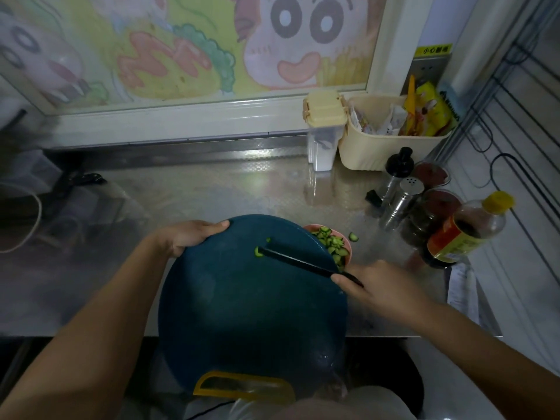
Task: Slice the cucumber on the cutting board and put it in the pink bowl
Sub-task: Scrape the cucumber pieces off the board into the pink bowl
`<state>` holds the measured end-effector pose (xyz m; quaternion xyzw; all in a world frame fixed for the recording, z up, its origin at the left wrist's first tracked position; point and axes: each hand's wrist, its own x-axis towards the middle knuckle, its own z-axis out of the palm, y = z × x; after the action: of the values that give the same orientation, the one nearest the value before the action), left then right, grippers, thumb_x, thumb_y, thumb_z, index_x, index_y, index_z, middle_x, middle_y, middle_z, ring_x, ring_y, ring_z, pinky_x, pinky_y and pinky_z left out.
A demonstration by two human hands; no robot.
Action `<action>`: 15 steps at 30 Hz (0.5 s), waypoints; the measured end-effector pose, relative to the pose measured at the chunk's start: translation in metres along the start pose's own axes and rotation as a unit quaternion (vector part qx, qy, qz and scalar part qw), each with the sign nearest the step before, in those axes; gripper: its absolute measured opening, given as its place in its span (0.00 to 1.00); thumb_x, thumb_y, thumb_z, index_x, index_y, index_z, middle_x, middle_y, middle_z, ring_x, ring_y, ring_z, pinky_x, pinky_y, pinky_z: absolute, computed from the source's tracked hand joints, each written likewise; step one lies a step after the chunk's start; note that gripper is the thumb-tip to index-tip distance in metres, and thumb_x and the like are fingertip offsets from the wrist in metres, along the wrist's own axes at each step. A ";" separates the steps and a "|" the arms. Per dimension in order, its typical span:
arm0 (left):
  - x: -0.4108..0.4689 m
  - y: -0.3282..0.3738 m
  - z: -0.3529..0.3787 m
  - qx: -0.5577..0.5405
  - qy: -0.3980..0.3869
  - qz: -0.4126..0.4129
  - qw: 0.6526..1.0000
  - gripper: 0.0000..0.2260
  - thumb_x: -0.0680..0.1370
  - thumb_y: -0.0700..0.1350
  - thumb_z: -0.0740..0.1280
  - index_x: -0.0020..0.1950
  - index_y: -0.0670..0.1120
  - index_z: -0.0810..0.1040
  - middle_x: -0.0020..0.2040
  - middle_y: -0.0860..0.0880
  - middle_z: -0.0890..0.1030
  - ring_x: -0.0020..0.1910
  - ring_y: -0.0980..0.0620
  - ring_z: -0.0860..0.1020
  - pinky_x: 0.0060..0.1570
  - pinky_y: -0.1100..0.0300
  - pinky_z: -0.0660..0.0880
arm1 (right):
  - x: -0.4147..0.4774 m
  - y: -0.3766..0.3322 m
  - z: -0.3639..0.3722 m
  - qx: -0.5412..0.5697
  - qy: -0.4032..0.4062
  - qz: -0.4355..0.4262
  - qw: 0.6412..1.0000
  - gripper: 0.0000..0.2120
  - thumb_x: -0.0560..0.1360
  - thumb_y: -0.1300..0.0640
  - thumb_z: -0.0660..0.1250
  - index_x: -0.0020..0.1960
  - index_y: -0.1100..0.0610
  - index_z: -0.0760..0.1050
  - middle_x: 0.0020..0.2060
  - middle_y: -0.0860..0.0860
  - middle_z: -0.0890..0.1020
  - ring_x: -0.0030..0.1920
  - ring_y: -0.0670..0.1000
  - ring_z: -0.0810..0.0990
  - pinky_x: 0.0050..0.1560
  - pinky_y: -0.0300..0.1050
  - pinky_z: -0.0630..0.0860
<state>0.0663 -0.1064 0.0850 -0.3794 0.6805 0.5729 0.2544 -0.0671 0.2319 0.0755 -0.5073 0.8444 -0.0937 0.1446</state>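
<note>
The left hand [188, 236] grips the far left edge of the round teal cutting board [242, 298], thumb on top and fingers curled beneath. The board reaches past the near edge of the steel counter [212, 189], and its far right edge hides part of the pink bowl [349, 248]. The right hand [372, 283] is closed around the handle of a black knife [300, 262], whose blade lies across the board. Most cucumber slices [331, 242] sit in the bowl; one green piece [258, 251] rests at the blade's tip, and a stray slice [353, 237] lies on the counter just beside the bowl. A sauce bottle [466, 231] and a metal shaker [403, 201] stand to the right
</note>
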 end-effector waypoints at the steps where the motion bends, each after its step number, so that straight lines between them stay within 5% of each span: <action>1: 0.000 -0.002 -0.001 -0.006 0.002 0.000 1.000 0.48 0.46 0.70 0.76 0.58 0.43 0.78 0.54 0.43 0.82 0.53 0.44 0.81 0.56 0.47 0.76 | -0.005 0.004 -0.003 0.001 -0.013 0.000 1.000 0.25 0.76 0.35 0.47 0.44 0.50 0.74 0.29 0.48 0.72 0.32 0.46 0.73 0.28 0.37 0.60; 4: 0.000 -0.008 -0.005 -0.030 0.013 -0.005 0.999 0.48 0.47 0.70 0.77 0.59 0.43 0.78 0.55 0.43 0.82 0.55 0.43 0.80 0.60 0.46 0.74 | -0.017 0.011 -0.001 0.030 -0.008 0.018 0.999 0.27 0.71 0.30 0.41 0.37 0.47 0.71 0.26 0.47 0.69 0.27 0.43 0.68 0.27 0.38 0.60; 8: -0.002 -0.011 -0.001 -0.062 0.021 -0.019 0.998 0.34 0.63 0.65 0.68 0.60 0.42 0.77 0.57 0.42 0.81 0.55 0.43 0.80 0.60 0.45 0.74 | -0.013 -0.007 0.020 0.130 0.057 0.061 0.988 0.47 0.63 0.22 0.29 0.45 0.53 0.75 0.28 0.47 0.74 0.32 0.47 0.76 0.30 0.41 0.65; 12: 0.001 -0.015 0.011 -0.099 0.048 -0.015 0.994 0.24 0.74 0.60 0.60 0.56 0.42 0.78 0.54 0.42 0.82 0.50 0.45 0.82 0.49 0.52 0.79 | 0.001 -0.052 0.036 0.190 0.022 0.066 0.979 0.21 0.80 0.42 0.49 0.40 0.55 0.68 0.30 0.49 0.72 0.36 0.55 0.75 0.37 0.49 0.66; 15: 0.002 -0.018 0.025 -0.120 0.085 0.004 0.989 0.22 0.78 0.58 0.59 0.56 0.40 0.77 0.53 0.41 0.82 0.50 0.44 0.81 0.47 0.52 0.78 | 0.007 -0.075 0.043 0.178 0.029 0.049 0.982 0.19 0.81 0.43 0.47 0.43 0.55 0.68 0.32 0.49 0.71 0.34 0.52 0.72 0.36 0.47 0.66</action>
<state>0.0773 -0.0832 0.0670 -0.4518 0.6275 0.6172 0.1455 0.0069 0.1905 0.0570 -0.4281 0.8419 -0.2505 0.2124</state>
